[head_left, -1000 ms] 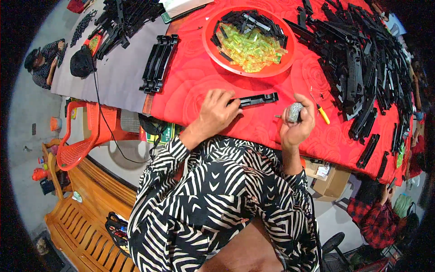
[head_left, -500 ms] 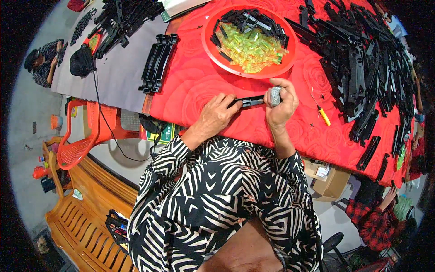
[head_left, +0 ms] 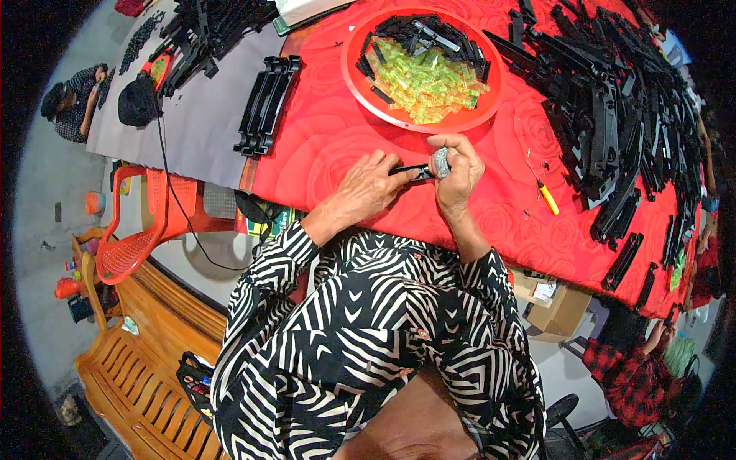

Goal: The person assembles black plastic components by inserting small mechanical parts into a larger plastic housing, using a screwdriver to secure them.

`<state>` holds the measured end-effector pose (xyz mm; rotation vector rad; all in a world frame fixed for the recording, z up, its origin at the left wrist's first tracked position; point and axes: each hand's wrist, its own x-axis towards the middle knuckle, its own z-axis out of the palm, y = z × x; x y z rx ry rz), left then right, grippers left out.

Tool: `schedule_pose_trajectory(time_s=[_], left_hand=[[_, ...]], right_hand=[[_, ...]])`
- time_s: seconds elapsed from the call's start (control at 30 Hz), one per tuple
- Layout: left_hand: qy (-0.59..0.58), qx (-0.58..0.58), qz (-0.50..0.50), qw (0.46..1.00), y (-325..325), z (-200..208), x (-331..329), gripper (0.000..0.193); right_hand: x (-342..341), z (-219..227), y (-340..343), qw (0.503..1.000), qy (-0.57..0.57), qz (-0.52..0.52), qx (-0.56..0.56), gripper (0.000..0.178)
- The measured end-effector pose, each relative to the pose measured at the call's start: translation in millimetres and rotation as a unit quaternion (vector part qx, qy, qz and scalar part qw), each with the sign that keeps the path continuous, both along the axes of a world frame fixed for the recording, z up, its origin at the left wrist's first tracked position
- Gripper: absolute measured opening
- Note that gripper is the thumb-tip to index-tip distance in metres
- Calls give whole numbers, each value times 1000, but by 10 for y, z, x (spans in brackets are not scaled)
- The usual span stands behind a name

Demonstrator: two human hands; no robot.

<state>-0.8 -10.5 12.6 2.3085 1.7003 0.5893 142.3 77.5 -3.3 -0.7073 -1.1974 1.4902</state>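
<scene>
My left hand (head_left: 369,184) is closed on one end of a slim black plastic part (head_left: 417,173), which lies at the near side of the red-covered table. Against its other end, my right hand (head_left: 461,172) grips a tool by its grey-wrapped handle (head_left: 441,162). The tool's working end is mostly hidden. Just beyond both hands stands a round red basin (head_left: 491,96) holding translucent yellow-green plastic pieces (head_left: 425,84) and small black parts (head_left: 406,31). Off to the right of my right hand lies a yellow-handled screwdriver (head_left: 547,198).
Long black plastic parts (head_left: 606,115) cover the table's right side. Several joined black pieces (head_left: 267,107) lie at the left, near another black heap (head_left: 203,38). A red plastic chair (head_left: 126,253) and a wooden bench (head_left: 153,383) stand left. Other people (head_left: 629,379) sit at both sides.
My right hand has moved left with the grey-wrapped tool, closer to my left hand. Less of the black part shows between the hands. At the right, the person in the checked sleeve has shifted slightly.
</scene>
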Motion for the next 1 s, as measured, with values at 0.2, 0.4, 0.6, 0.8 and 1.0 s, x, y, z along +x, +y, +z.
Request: schedule_pose_trajectory(time_s=[0.2, 0.4, 0.6, 0.8, 1.0], left_hand=[[-9, -22, -2, 1000, 28, 20, 12, 37], [-7, -20, -2, 1000, 26, 14, 20, 38], [0, -25, 3, 1000, 26, 36, 20, 40], [-4, -23, 6, 1000, 16, 29, 23, 43], [-2, -24, 10, 1000, 3, 50, 25, 42]], right_hand=[[0, -12, 10, 1000, -2, 6, -8, 30], [10, -58, 10, 1000, 11, 15, -6, 30], [13, 23, 29, 997, 57, 7, -42, 29], [3, 49, 33, 999, 27, 4, -36, 30], [-4, 65, 44, 994, 77, -2, -72, 29]])
